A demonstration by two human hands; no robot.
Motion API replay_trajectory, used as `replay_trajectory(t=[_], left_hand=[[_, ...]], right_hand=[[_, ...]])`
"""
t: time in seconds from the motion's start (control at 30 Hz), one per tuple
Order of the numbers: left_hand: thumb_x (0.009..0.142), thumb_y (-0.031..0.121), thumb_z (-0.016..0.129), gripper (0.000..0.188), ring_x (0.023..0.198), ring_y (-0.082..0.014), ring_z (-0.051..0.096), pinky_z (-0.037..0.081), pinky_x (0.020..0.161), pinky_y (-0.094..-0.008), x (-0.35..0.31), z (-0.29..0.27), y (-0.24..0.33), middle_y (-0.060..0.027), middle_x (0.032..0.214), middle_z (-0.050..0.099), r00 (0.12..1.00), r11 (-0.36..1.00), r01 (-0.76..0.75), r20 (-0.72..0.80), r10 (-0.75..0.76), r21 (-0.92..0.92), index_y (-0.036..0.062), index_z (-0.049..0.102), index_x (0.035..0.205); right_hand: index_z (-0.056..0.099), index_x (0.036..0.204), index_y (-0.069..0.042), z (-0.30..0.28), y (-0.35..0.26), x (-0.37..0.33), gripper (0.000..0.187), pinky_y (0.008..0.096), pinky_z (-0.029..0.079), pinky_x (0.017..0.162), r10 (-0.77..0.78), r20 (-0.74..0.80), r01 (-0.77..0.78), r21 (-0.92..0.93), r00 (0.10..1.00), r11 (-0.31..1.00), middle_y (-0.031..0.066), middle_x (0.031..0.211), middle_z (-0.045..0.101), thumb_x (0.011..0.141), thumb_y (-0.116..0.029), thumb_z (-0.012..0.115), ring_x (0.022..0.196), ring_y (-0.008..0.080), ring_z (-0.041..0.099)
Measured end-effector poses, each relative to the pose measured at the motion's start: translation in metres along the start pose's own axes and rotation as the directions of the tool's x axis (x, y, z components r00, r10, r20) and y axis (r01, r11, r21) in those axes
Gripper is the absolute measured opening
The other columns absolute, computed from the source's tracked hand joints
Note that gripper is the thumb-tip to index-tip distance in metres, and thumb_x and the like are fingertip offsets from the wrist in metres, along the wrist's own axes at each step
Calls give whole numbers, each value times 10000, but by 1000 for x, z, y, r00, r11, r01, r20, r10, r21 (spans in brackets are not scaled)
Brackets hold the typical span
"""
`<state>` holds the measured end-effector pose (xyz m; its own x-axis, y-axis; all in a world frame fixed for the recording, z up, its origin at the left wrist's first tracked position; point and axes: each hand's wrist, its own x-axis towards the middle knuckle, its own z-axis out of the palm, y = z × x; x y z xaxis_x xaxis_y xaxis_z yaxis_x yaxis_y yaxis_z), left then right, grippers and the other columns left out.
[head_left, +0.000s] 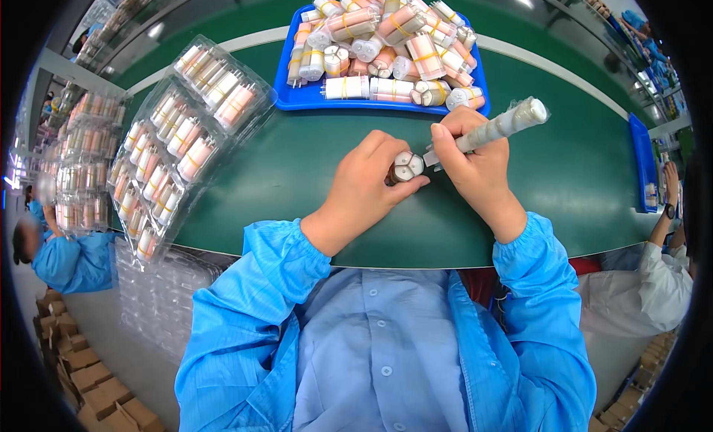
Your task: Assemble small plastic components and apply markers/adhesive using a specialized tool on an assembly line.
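Note:
My left hand (362, 185) is closed around a small cylindrical part (408, 167). Its round white end, split into three segments, faces up between thumb and fingers. In my right hand (475, 164), a tool (512, 120) is gripped like a pen. Its thick handle is wrapped in clear film, and its flat metal tip (431, 158) is beside the part's white end; whether they touch I cannot tell. Beyond my hands, a blue tray (371, 104) holds a heap of similar pink and white cylinders (401, 25) with yellow bands.
A clear plastic blister tray (256, 105) with rows of banded cylinders lies on the green table (297, 161) at left. More blister trays (152, 298) are stacked below the table edge. Another blue tray (643, 161) is at far right. Co-workers' arms (74, 261) show at both sides.

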<state>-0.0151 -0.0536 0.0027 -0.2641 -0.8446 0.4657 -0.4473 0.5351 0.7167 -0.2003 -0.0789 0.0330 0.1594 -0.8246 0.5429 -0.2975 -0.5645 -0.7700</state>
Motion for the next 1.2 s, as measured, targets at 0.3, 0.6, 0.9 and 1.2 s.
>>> replay_trajectory(t=[0.3, 0.6, 0.9, 1.2], left_hand=[[704, 121, 893, 410, 717, -249, 634, 540, 599, -362, -1, 1, 3, -108, 938, 578, 1000, 1000, 12, 11, -11, -15, 24, 633, 1007], [714, 49, 864, 432, 770, -216, 634, 564, 676, -328, -3, 0, 0, -103, 974, 610, 999, 995, -35, -17, 37, 96, 33, 658, 1093], [739, 6, 747, 713, 1147, -304, 662, 519, 957, -383, -7, -2, 6, -176, 1159, 664, 995, 1000, 25, 98, -23, -17, 21, 432, 1378], [749, 27, 782, 703, 1118, -305, 630, 503, 967, -401, 0, -2, 12, -164, 1163, 658, 984, 975, 96, 129, -123, 201, 33, 455, 1372]], right_hand=[[611, 744, -19, 6, -1, -6, 189, 312, 410, 532, -11, 44, 11, 8, 999, 1000, 44, 688, 592, 868, -46, 751, 594, 137, 543], [609, 784, -22, 8, 0, -10, 169, 314, 420, 539, 40, 75, -42, 22, 996, 999, 48, 705, 586, 888, -65, 735, 602, 141, 548], [606, 796, -23, 5, 6, -8, 183, 300, 434, 564, 57, 35, -61, 122, 998, 991, 41, 695, 593, 915, -105, 719, 633, 119, 562], [599, 804, -33, 6, 3, -8, 185, 305, 466, 596, 144, 105, -149, 43, 984, 988, 38, 718, 611, 915, -121, 718, 656, 122, 585]])
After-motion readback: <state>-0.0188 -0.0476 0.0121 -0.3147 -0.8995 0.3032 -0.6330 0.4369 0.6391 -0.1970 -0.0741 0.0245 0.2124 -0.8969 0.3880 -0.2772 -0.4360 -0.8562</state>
